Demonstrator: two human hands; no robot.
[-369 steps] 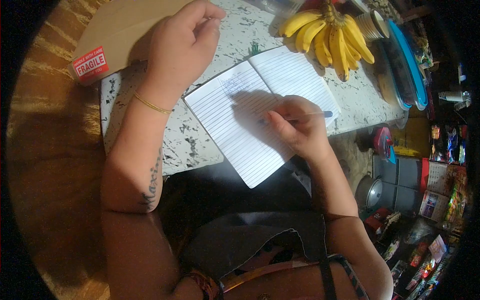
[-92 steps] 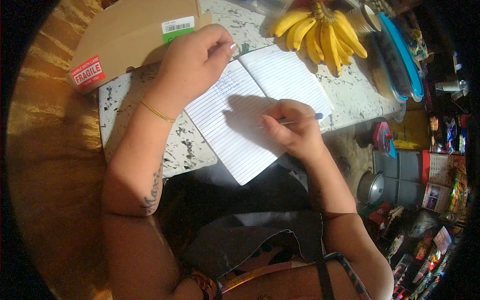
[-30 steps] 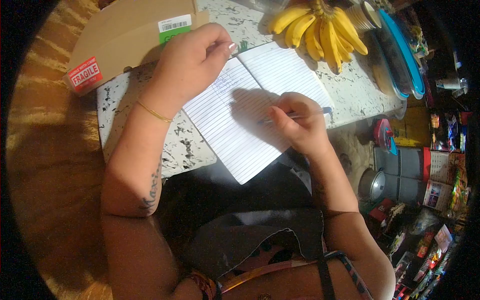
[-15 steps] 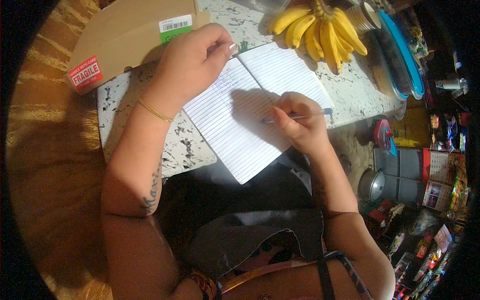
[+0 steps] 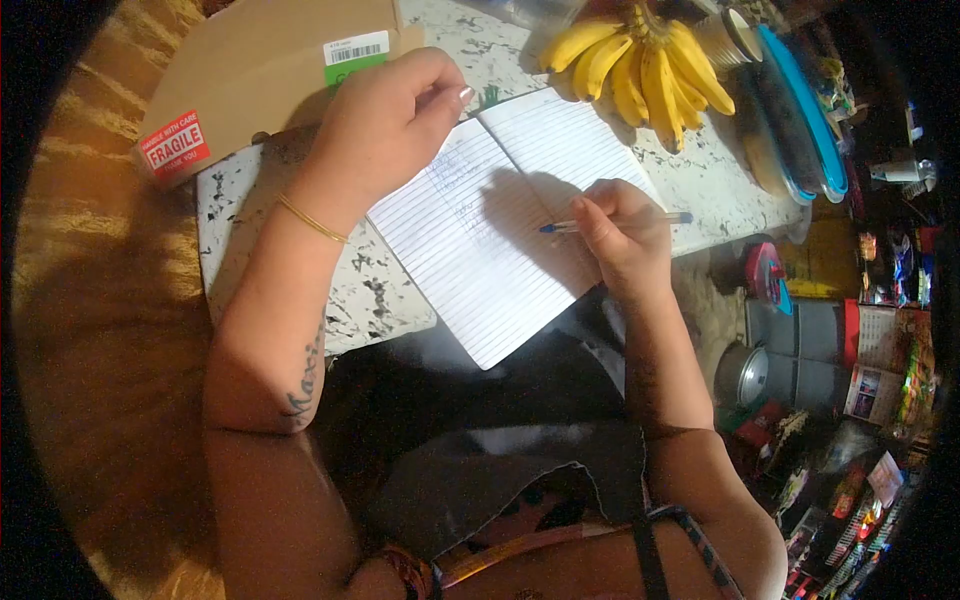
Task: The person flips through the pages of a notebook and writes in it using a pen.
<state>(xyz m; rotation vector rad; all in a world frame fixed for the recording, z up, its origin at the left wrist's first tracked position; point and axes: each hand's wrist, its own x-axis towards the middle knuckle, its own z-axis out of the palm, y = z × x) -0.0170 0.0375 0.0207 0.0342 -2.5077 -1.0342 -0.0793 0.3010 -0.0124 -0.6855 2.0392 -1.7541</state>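
An open lined notebook (image 5: 470, 270) lies at an angle on the speckled white table (image 5: 375, 290), with blue handwriting on its left page. My right hand (image 5: 625, 235) pinches a clear pen (image 5: 565, 227) with a blue tip over the notebook, and its shadow falls across the pages. My left hand (image 5: 400, 120), with its fingers curled, rests by the notebook's upper left edge, near a cardboard box (image 5: 260, 70). Whether anything is inside those curled fingers is hidden.
A bunch of bananas (image 5: 650, 75) lies beyond the notebook. Stacked cups (image 5: 728, 38) and containers with blue lids (image 5: 805, 120) stand at the table's right end. Farther right are a metal pot (image 5: 742, 375) and shelves of colourful packets (image 5: 850, 510).
My right hand has moved to the right with the pen, and more of the pen and of the writing shows. My left hand has stayed in place.
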